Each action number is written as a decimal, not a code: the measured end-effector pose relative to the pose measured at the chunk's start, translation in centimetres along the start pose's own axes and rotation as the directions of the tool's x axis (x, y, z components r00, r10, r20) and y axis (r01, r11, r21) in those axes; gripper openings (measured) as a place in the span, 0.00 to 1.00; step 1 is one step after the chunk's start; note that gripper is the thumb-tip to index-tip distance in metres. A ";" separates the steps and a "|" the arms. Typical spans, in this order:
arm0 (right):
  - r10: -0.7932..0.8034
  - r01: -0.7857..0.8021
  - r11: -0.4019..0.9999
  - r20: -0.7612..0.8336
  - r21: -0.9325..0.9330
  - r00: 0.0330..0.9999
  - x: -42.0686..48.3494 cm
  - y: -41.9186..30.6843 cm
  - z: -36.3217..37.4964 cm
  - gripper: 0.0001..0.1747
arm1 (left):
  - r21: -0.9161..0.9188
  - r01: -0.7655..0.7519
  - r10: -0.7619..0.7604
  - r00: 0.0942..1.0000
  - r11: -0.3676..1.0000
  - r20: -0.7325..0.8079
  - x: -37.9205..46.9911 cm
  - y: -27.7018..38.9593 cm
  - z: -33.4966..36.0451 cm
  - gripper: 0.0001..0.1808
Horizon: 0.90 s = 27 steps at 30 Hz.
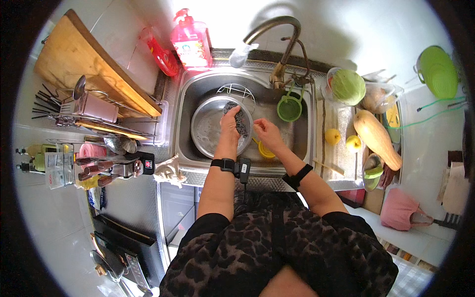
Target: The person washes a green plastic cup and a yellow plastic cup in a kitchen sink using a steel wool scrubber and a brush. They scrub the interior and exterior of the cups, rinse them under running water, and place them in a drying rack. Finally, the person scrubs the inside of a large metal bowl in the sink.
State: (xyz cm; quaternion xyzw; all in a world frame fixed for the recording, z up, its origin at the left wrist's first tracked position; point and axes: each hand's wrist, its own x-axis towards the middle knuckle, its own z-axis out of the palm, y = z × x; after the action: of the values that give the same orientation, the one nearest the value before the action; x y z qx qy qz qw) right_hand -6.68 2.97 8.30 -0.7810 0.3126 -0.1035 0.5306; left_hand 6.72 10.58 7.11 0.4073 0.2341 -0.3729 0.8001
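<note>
Over a round stainless steel basin (203, 130) in the sink, my left hand (230, 121) holds a dark grey speckled scouring cloth (242, 120). The cloth hangs along the palm side, above the basin's right part. Wet marks or suds show on the basin's inside. My right hand (268, 133) is just right of the basin's rim, its fingers curled. Whether those fingers pinch anything is hidden. Below that hand lies a yellow strainer or scoop (265, 150) on the sink floor. A wire rack (237, 91) stands behind the basin.
A brass-coloured faucet (280, 70) arches over the sink (308, 148). A green strainer (289, 108) hangs at its right. Pink soap bottle (191, 44) stands behind left. Knives (100, 169) and a cutting board (100, 67) are left; cabbage (347, 87), squash (376, 139) and yellow fruit (332, 136) right.
</note>
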 end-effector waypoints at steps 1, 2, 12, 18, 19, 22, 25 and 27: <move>0.015 -0.015 1.000 0.006 0.019 1.000 -0.4 0.3 0.1 0.16 | 0.039 -0.012 0.014 0.999 0.999 -0.048 -1.0 0.2 0.2 0.08; 0.030 -0.030 0.999 0.012 0.038 0.999 -0.6 0.9 0.2 0.16 | 0.144 -0.058 0.071 0.994 0.988 -0.085 -1.1 -0.2 0.1 0.08; 0.022 -0.053 0.973 0.136 0.227 0.990 -2.0 2.3 -0.8 0.28 | 0.278 -0.011 0.004 1.000 0.960 0.024 -1.2 -5.6 0.8 0.06; 0.311 -0.324 0.840 0.103 0.436 0.945 -2.3 5.7 -6.5 0.32 | 0.394 0.162 -0.295 0.906 0.905 0.305 -0.3 -10.4 3.3 0.11; 0.371 -0.388 0.794 0.131 0.469 0.919 -2.6 4.6 -8.3 0.32 | 0.452 0.098 -0.264 0.909 0.887 0.322 0.0 -11.6 3.8 0.11; 0.436 -0.407 0.746 0.075 0.526 0.897 -2.5 5.6 -11.1 0.32 | 0.535 0.067 -0.209 0.955 0.842 0.209 -0.2 -13.8 6.7 0.15; 0.433 -0.417 0.765 0.088 0.492 0.897 -2.3 7.4 -13.2 0.34 | 0.519 -0.025 -0.132 0.956 0.854 0.263 0.7 -15.7 8.9 0.20; 0.447 -0.440 0.795 0.087 0.416 0.890 -2.7 7.9 -14.1 0.34 | 0.471 -0.093 -0.072 0.944 0.877 0.321 1.3 -16.9 9.9 0.23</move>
State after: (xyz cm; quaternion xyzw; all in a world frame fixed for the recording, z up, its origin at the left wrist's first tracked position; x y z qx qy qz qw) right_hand -18.76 -8.10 7.56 -0.5504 0.4605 -0.0479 0.6947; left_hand -5.06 -4.74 3.71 0.5261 -0.0045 -0.4774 0.7038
